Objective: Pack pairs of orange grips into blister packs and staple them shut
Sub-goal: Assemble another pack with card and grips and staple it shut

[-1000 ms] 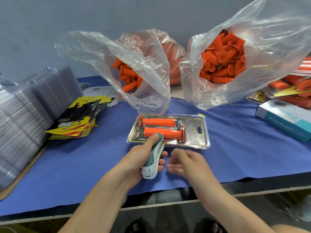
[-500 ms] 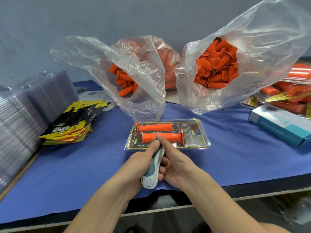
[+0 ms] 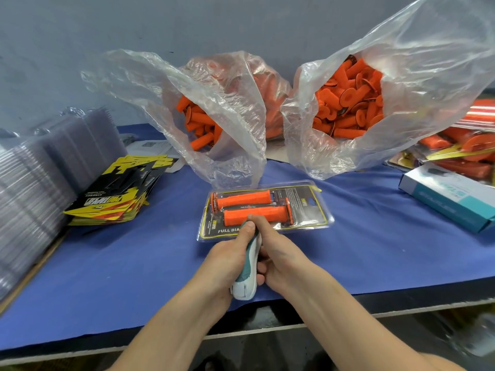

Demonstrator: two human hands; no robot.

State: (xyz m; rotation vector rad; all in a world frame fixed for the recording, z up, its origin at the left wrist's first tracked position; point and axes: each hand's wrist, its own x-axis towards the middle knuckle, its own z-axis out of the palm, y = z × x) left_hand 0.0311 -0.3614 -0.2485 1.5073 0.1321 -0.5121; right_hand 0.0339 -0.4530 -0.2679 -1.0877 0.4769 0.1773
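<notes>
Both forearms enter from the bottom edge, and the hands are together at the near middle of the desk (image 3: 128,269), which has a blue cover. Left hand (image 3: 226,261) is wrapped round a teal-and-white stapler (image 3: 247,274), thumb laid along its top. Right hand (image 3: 281,254) sits tight against the stapler's right side. Its index finger is stretched forward with the tip pressing on the blister pack (image 3: 312,210) over the near grip (image 3: 270,214). Its other fingers are hidden, so their grasp cannot be told.

Stapler long axis runs near to far, rear end toward the person. Its nose is at the pack's near edge, covered by thumb and finger.

The pack lies flat, just beyond the hands, long axis left to right. The two orange grips inside lie parallel, also left to right. Far grip (image 3: 243,199) has its flange at the left, near grip has its flange at the right. Card print is partly covered by the hands.

Left of it is a fanned stack of yellow-black cards (image 3: 115,199). Further left is a pile of clear shells (image 3: 37,188), blurred and cut by the frame. At right is a teal-white box (image 3: 444,199).

Behind the pack are two clear bags of loose orange grips, left bag (image 3: 214,113) and right bag (image 3: 353,103). Far right are filled packs (image 3: 466,148), cut off and hard to make out.
</notes>
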